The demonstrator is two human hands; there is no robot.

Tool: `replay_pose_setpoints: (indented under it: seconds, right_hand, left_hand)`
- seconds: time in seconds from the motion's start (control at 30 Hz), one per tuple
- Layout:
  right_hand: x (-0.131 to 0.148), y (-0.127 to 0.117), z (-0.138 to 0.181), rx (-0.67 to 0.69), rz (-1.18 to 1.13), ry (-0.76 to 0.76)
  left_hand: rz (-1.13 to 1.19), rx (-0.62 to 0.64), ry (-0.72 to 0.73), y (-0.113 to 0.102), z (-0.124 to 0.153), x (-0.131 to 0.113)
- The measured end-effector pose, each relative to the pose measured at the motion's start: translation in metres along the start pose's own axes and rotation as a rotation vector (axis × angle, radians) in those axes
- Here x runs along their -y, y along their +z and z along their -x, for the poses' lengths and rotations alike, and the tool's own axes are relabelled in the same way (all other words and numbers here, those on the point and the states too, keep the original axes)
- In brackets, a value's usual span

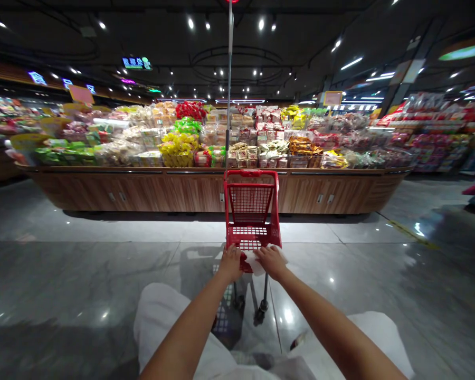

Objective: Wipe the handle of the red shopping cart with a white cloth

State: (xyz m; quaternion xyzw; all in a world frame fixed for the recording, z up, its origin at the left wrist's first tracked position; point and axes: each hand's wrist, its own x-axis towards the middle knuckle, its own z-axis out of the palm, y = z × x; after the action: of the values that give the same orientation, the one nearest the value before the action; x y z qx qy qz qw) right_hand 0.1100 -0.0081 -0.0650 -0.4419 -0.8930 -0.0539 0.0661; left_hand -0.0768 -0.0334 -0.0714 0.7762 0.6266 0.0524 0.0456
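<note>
A small red shopping cart stands upright in front of my knees, its mesh panels facing me. My left hand is closed on the left side of its near lower edge. At the right side of that edge my right hand presses a white wipe against the red plastic. Part of the wipe sticks out past my fingers; whether it is paper or cloth I cannot tell. A thin pole rises from the cart's left side. Below, the cart's dark caster wheels rest on the floor.
Beyond the cart runs a long wood-panelled display counter heaped with packaged snacks. More stocked shelves stand at the right. Shiny grey tiles cover the floor, and my white-clad knees flank the cart.
</note>
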Motion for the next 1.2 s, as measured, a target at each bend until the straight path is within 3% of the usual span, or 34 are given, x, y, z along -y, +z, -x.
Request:
replay_pose_setpoints:
  seconds: [0.13, 0.27, 0.4, 0.47, 0.57, 0.67, 0.73, 0.87, 1.03, 1.1, 1.2]
  right_hand:
    - [0.002, 0.001, -0.002, -0.008, -0.008, -0.046]
    - [-0.040, -0.001, 0.020, -0.043, -0.018, -0.037]
    - [-0.067, 0.001, 0.036, -0.073, -0.025, -0.061]
    - [-0.057, 0.004, 0.031, -0.034, -0.007, -0.018]
    - [-0.020, 0.010, 0.013, -0.014, 0.018, 0.013]
    - [0.015, 0.012, -0.003, -0.044, 0.014, 0.028]
    - [0.023, 0.009, -0.007, -0.055, 0.012, 0.023]
    - [-0.005, -0.008, 0.004, 0.032, -0.027, 0.022]
    - [-0.044, -0.023, 0.011, 0.094, -0.116, 0.173]
    - [-0.043, -0.022, 0.006, 0.069, -0.133, 0.277]
    - [-0.036, -0.015, 0.000, -0.089, -0.097, 0.336]
  left_hand:
    - [0.014, 0.013, 0.007, -0.005, 0.002, 0.004]
    - [-0.007, 0.002, 0.103, -0.013, 0.005, 0.007]
    - [-0.006, 0.011, 0.080, -0.011, 0.003, -0.001]
    - [0.006, 0.005, 0.056, -0.006, 0.000, -0.007]
    - [0.016, -0.008, 0.017, 0.001, -0.004, -0.014]
    - [0.011, -0.001, 0.001, 0.003, -0.007, -0.011]
    - [0.014, 0.008, 0.019, 0.002, -0.006, -0.005]
    - [0.046, 0.018, 0.076, -0.003, 0.000, 0.002]
    - [0.078, 0.025, 0.077, -0.003, 0.004, -0.009]
    - [0.085, 0.037, 0.070, -0.001, 0.001, -0.016]
    - [0.076, 0.067, 0.055, -0.001, -0.003, -0.021]
